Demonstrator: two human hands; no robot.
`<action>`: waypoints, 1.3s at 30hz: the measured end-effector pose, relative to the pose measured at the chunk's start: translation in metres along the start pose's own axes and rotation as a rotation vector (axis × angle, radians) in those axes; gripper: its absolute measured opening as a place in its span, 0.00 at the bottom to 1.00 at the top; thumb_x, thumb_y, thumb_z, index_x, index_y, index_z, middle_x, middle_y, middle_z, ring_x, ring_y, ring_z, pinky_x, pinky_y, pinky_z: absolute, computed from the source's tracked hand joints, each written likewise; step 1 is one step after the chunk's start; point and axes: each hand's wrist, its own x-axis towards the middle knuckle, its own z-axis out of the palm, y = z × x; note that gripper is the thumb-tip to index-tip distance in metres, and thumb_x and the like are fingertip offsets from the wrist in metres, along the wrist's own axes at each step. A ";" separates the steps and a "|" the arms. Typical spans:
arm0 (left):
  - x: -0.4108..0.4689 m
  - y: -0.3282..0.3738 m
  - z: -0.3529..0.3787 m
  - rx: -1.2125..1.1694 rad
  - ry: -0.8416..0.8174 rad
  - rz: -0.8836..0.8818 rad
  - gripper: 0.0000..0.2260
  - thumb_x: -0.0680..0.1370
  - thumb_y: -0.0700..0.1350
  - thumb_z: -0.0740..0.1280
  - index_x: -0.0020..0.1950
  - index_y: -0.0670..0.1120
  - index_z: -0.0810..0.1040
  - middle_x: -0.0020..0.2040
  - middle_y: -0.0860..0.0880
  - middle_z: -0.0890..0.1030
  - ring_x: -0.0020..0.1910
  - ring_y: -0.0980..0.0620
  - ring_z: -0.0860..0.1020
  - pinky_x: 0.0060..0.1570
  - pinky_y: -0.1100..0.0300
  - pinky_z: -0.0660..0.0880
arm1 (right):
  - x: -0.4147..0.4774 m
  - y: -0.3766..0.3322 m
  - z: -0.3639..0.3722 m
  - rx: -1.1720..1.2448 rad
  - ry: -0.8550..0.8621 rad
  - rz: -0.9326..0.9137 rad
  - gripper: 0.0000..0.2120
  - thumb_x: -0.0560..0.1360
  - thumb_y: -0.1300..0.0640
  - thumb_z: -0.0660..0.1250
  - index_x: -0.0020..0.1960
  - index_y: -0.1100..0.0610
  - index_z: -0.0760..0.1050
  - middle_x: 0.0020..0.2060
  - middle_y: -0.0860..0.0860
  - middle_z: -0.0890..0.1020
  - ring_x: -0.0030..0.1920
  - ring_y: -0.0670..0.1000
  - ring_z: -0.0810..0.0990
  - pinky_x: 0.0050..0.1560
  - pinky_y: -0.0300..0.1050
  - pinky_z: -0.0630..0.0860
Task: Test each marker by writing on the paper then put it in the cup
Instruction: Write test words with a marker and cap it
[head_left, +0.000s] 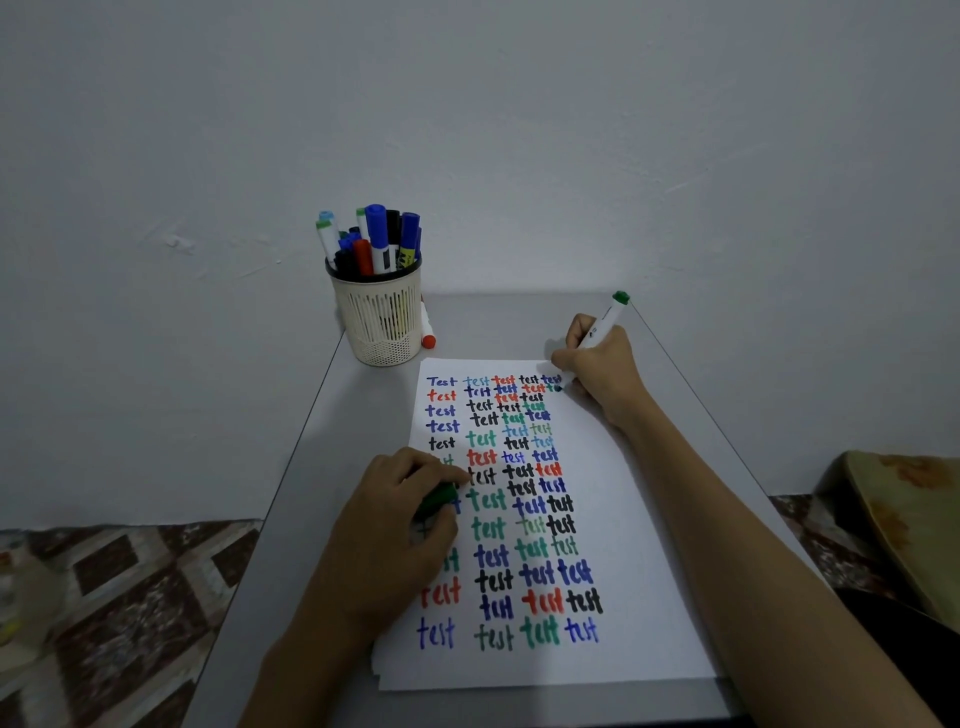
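two bare forearms (753, 519) come in over the near edge of the grey bench (311, 467), one at each near corner. between and under them lies the paper (649, 519), white, running lengthwise from the near edge toward the far edge, a little right of the bench's middle. stepped edges at its near left corner show more than one sheet; how many i cannot tell. the top sheet is covered with the word "test" in four or five loose columns, in blue, black, red, dark green and pale blue-green. the words are large at the near end and small and crowded at the far end, too crowded there to count surely.

the left hand (395, 525) rests on the paper's left edge, about halfway along it. its fingers (415, 467) are curled round one green cap (439, 496), held just above the sheet.

the right hand (602, 369) is at the paper's far right corner, its fingers (563, 358) gripping one marker (605, 322). this has a white barrel and a green butt end that tilts up toward the bench's far right corner. its tip is down on the paper at the end of the second line of words.

one cup (382, 317) stands at the bench's far left corner, just beyond the paper's far left corner. it is cream, with slotted walls and a dark rim. it is packed with upright capped markers (376, 234), roughly a dozen, with blue, black, red, green and pale blue caps. one red-capped marker (427, 332) lies on the bench just beside the cup's right side, partly hidden by it. past the far edge rises a plain wall (519, 130).
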 end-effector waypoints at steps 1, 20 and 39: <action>0.000 0.000 0.000 0.000 -0.001 0.002 0.18 0.72 0.56 0.56 0.55 0.51 0.77 0.50 0.58 0.73 0.52 0.59 0.71 0.46 0.70 0.69 | 0.000 0.001 0.000 0.011 0.022 0.002 0.15 0.68 0.72 0.68 0.32 0.57 0.66 0.28 0.53 0.70 0.29 0.49 0.70 0.28 0.39 0.70; 0.000 0.001 -0.001 0.003 0.005 0.001 0.14 0.73 0.51 0.59 0.55 0.51 0.78 0.49 0.57 0.74 0.52 0.58 0.71 0.47 0.68 0.71 | 0.000 -0.001 -0.001 0.000 0.066 0.006 0.17 0.68 0.72 0.67 0.32 0.56 0.64 0.27 0.52 0.68 0.29 0.48 0.67 0.29 0.40 0.67; 0.000 -0.004 0.001 0.122 0.110 -0.109 0.18 0.67 0.58 0.58 0.52 0.52 0.75 0.47 0.57 0.72 0.46 0.56 0.70 0.46 0.59 0.69 | -0.009 -0.011 -0.010 0.453 0.164 0.089 0.17 0.71 0.72 0.69 0.35 0.57 0.65 0.28 0.55 0.70 0.23 0.46 0.68 0.24 0.35 0.72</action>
